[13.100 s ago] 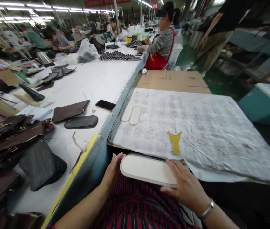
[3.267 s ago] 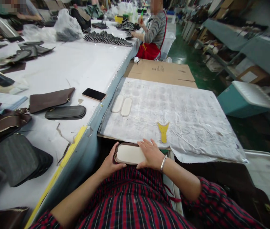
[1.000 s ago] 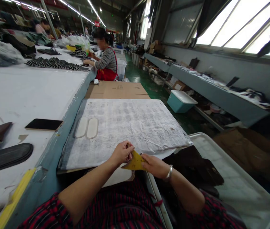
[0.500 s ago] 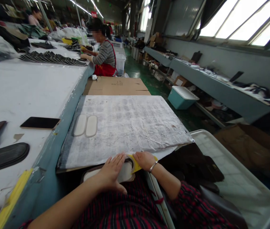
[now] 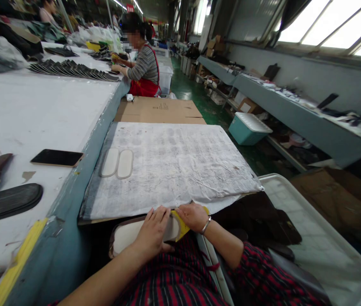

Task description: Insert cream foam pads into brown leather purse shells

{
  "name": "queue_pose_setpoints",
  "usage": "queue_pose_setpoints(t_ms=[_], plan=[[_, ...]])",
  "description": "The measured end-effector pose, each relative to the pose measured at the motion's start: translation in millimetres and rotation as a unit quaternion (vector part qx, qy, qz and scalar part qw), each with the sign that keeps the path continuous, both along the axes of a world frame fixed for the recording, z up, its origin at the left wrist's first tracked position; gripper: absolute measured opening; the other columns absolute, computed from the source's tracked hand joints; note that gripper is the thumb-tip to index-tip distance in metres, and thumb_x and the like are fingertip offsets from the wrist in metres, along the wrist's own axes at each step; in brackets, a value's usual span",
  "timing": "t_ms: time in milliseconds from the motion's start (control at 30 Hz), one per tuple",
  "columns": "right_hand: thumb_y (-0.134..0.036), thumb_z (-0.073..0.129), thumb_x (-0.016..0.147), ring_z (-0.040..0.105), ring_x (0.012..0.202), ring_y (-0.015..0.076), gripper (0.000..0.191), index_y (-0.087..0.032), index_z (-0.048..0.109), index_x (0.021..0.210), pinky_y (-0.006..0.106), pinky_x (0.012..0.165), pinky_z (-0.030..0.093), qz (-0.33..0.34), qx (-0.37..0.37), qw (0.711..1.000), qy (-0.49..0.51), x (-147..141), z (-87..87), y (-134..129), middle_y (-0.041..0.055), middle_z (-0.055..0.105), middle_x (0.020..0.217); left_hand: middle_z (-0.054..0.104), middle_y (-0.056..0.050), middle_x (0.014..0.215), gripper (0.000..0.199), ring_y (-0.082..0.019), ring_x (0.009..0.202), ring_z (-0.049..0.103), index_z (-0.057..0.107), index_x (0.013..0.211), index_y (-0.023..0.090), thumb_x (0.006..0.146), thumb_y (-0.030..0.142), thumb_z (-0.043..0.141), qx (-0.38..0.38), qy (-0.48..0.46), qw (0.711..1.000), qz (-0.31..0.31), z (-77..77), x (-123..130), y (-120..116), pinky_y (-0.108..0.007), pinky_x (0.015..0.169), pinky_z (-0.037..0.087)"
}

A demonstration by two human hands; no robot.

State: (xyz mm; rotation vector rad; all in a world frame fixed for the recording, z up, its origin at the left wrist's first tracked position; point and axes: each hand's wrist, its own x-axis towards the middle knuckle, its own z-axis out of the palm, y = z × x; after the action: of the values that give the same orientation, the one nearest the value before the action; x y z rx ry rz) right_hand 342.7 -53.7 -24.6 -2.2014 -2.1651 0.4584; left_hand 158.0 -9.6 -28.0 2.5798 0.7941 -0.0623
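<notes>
A long white rounded pad with a dark border (image 5: 128, 236) lies low at the front edge of the paper-covered board (image 5: 180, 170). My left hand (image 5: 154, 229) rests across the pad, its fingers stretched forward and its thumb apart. My right hand (image 5: 194, 216), with a bracelet at the wrist, is closed on a yellow piece (image 5: 183, 228) at the pad's right end. Two small white oval pieces (image 5: 109, 162) lie side by side at the board's left.
On the white table (image 5: 55, 114) at left are a phone (image 5: 57, 157), dark leather pieces (image 5: 8, 203) and a fanned row of dark strips (image 5: 72, 70). Another person (image 5: 143, 63) sits ahead. A pale tray (image 5: 314, 238) stands at right, a teal box (image 5: 248, 128) beyond.
My left hand has shifted slightly, and more of the white pad shows to its left. The whole view has shifted a little. My right hand still grips the yellow piece.
</notes>
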Motion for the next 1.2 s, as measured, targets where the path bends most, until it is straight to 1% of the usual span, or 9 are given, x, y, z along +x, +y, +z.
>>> queue_pose_setpoints(t_ms=[133, 267, 400, 533, 667, 800, 967, 1067, 1200], plan=[[-0.043, 0.02, 0.092, 0.06, 0.069, 0.0171, 0.049, -0.019, 0.062, 0.081, 0.026, 0.061, 0.038, 0.025, -0.014, 0.999, 0.016, 0, 2.9, 2, 0.0067, 0.066, 0.074, 0.038, -0.017, 0.133, 0.093, -0.031, 0.126, 0.029, 0.03, 0.132, 0.014, 0.054, 0.047, 0.069, 0.011, 0.006, 1.0, -0.006, 5.3, 0, -5, -0.046, 0.106, 0.016], [-0.042, 0.041, 0.087, 0.059, 0.066, 0.0152, 0.034, -0.019, 0.063, 0.075, 0.024, 0.06, 0.039, 0.052, -0.023, 0.998, 0.033, 17, 11.3, -1, 0.005, 0.066, 0.069, 0.035, -0.015, 0.136, 0.09, -0.03, 0.125, 0.031, 0.032, 0.132, 0.017, 0.056, 0.046, 0.069, 0.007, 0.021, 1.0, -0.018, 15.7, -8, -3, -0.043, 0.104, 0.021], [-0.037, 0.024, 0.093, 0.059, 0.065, 0.0176, 0.044, -0.017, 0.06, 0.079, 0.027, 0.059, 0.037, -0.016, 0.013, 1.0, 0.002, 22, 11.7, -30, 0.0085, 0.065, 0.072, 0.018, -0.017, 0.144, 0.111, -0.028, 0.129, 0.023, 0.014, 0.138, 0.013, 0.05, 0.053, 0.069, -0.009, 0.005, 1.0, -0.004, 19.7, -17, 5, -0.038, 0.103, 0.024], [-0.037, 0.019, 0.094, 0.06, 0.069, 0.0176, 0.045, -0.018, 0.058, 0.08, 0.027, 0.062, 0.036, -0.062, 0.041, 0.997, -0.022, -1, 1.8, -51, 0.0071, 0.064, 0.072, 0.025, -0.019, 0.141, 0.123, -0.032, 0.128, 0.024, 0.012, 0.139, 0.014, 0.041, 0.061, 0.069, -0.003, 0.021, 1.0, -0.019, 17.1, -9, 1, -0.045, 0.103, 0.02], [-0.036, 0.019, 0.094, 0.06, 0.068, 0.0158, 0.044, -0.018, 0.056, 0.079, 0.026, 0.061, 0.036, -0.089, 0.054, 0.994, -0.034, -17, -3.4, -49, 0.0057, 0.064, 0.07, 0.03, -0.019, 0.138, 0.128, -0.036, 0.126, 0.024, 0.015, 0.139, 0.018, 0.033, 0.068, 0.067, 0.029, 0.014, 0.999, -0.013, 11.5, 3, -10, -0.05, 0.102, 0.014], [-0.037, 0.019, 0.094, 0.06, 0.065, 0.0152, 0.043, -0.019, 0.055, 0.079, 0.025, 0.059, 0.035, -0.111, 0.055, 0.991, -0.049, -20, -2.3, -47, 0.0045, 0.064, 0.069, 0.037, -0.017, 0.133, 0.126, -0.033, 0.122, 0.031, 0.015, 0.138, 0.014, 0.036, 0.069, 0.065, 0.041, -0.013, 0.999, 0.014, 5.3, 6, -13, -0.047, 0.101, 0.015], [-0.038, 0.018, 0.094, 0.06, 0.061, 0.0152, 0.043, -0.02, 0.054, 0.077, 0.025, 0.054, 0.034, -0.138, 0.051, 0.986, -0.074, -24, -3.0, -48, 0.0029, 0.064, 0.067, 0.041, -0.017, 0.13, 0.125, -0.03, 0.118, 0.036, 0.014, 0.138, 0.011, 0.039, 0.064, 0.069, 0.015, -0.025, 0.999, 0.02, 2.1, 5, -6, -0.041, 0.1, 0.019], [-0.037, 0.017, 0.094, 0.06, 0.06, 0.0153, 0.043, -0.02, 0.054, 0.078, 0.025, 0.052, 0.033, -0.147, 0.046, 0.985, -0.082, -27, -4.9, -46, 0.0028, 0.064, 0.067, 0.042, -0.017, 0.129, 0.124, -0.03, 0.117, 0.038, 0.013, 0.138, 0.012, 0.039, 0.06, 0.071, -0.005, -0.028, 0.999, 0.016, 4.1, 3, 0, -0.041, 0.099, 0.022], [-0.036, 0.018, 0.094, 0.06, 0.059, 0.0153, 0.043, -0.019, 0.053, 0.076, 0.025, 0.051, 0.031, -0.17, 0.06, 0.98, -0.086, -33, -10.4, -42, 0.003, 0.064, 0.066, 0.044, -0.019, 0.127, 0.124, -0.031, 0.115, 0.041, 0.013, 0.137, 0.009, 0.04, 0.054, 0.074, -0.031, -0.032, 0.999, 0.009, 6.6, 2, 7, -0.04, 0.097, 0.026]])
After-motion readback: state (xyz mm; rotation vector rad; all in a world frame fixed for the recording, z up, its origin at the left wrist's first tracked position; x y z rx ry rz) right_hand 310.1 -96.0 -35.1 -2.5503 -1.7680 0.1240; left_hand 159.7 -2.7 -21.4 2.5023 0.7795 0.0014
